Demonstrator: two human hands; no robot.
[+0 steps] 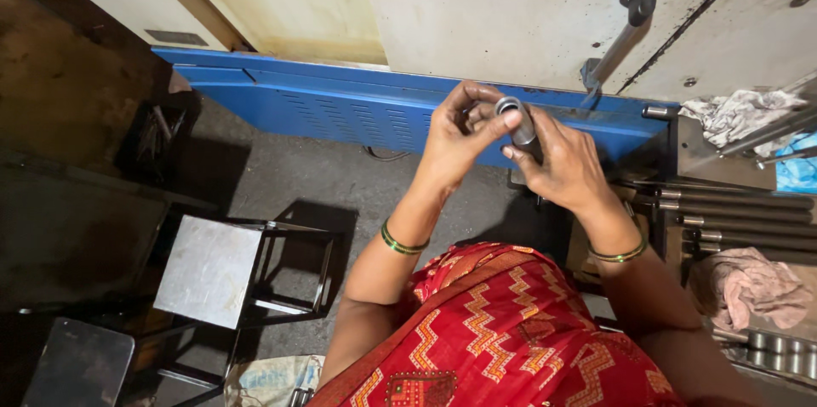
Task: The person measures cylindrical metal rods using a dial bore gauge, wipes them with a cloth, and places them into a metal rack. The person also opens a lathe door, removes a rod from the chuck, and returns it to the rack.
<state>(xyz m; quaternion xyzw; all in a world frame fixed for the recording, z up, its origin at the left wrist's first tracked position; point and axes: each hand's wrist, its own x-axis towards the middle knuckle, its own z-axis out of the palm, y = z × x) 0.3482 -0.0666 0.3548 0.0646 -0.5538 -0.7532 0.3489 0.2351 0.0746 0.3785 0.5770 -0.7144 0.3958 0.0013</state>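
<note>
A large cream machine cabinet (511, 7) with a grey door handle (617, 33) is being faced, a blue louvred panel (340, 105) running along its base. A metal stool (208, 269) is standing on the grey floor (281, 182) to the left. At the right, a row of long steel rods (732, 207) is being kept on the table (694, 148), with a white rag (740, 113) lying above them and a pink rag (753, 284) below. A small metal sleeve (515, 116) is being held up in front of the blue panel, between both hands. It is being gripped along its body by the right hand (566, 169), fingers wrapped around it. Its open end is being touched by the left hand (455, 139), the fingers (508, 119) curled narrowly over the rim. Green bangles are being worn on both wrists.
</note>
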